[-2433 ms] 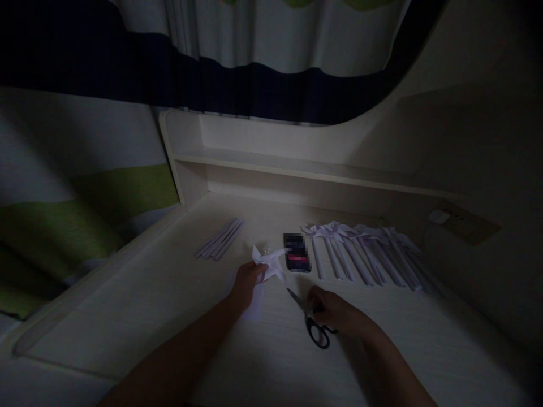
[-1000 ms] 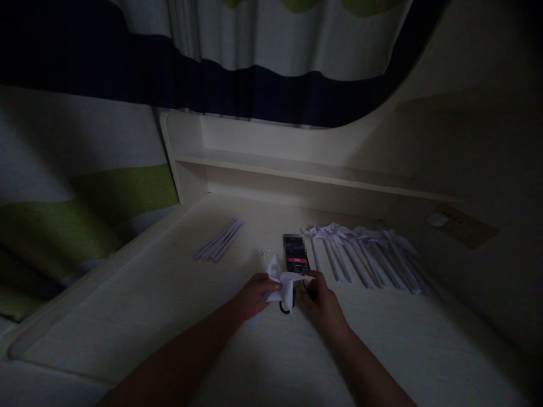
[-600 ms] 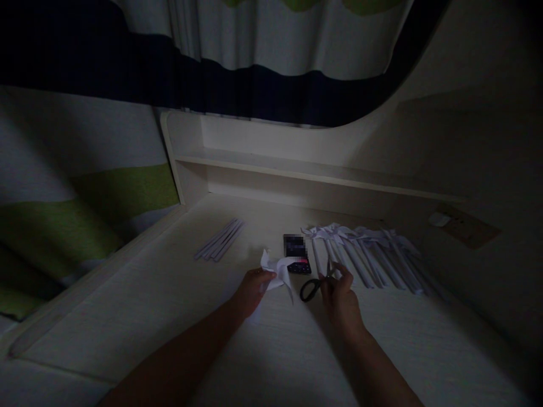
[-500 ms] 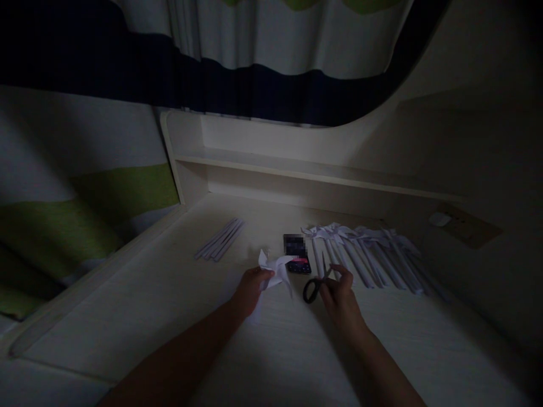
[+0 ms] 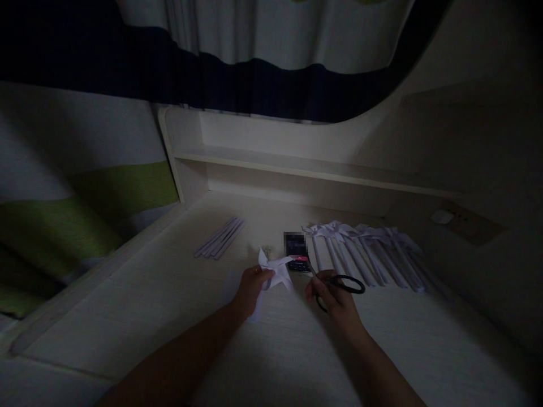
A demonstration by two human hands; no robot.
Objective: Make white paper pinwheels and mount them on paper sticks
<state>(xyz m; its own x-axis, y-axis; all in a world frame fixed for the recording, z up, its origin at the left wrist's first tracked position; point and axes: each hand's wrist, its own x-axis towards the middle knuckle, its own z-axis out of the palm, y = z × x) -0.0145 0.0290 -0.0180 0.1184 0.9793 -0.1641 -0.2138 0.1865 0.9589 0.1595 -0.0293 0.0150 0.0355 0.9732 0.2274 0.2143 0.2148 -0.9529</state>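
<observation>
Between the thumb and fingers of my left hand (image 5: 251,288) is a white paper pinwheel (image 5: 279,272), its pointed vanes spreading to the right. My right hand (image 5: 335,297) is closed around a pair of black-handled scissors (image 5: 351,284). One handle loop sticks out to the right of the hand and the other shows below it. The blades point up and to the left, toward the phone (image 5: 298,249), and their tips are hard to make out in the dim light. A gap separates the right hand from the pinwheel.
Several paper pinwheels on rolled sticks (image 5: 360,254) lie in a row at the right. Several thin paper sticks (image 5: 219,238) lie at the left. A long shelf (image 5: 271,164) runs along the back, below a curtain (image 5: 275,85). A wall socket plate (image 5: 473,223) is at the right.
The scissors have turned in my right hand: their loops pointed left before and now extend right and below. My left hand keeps the pinwheel in nearly the same place.
</observation>
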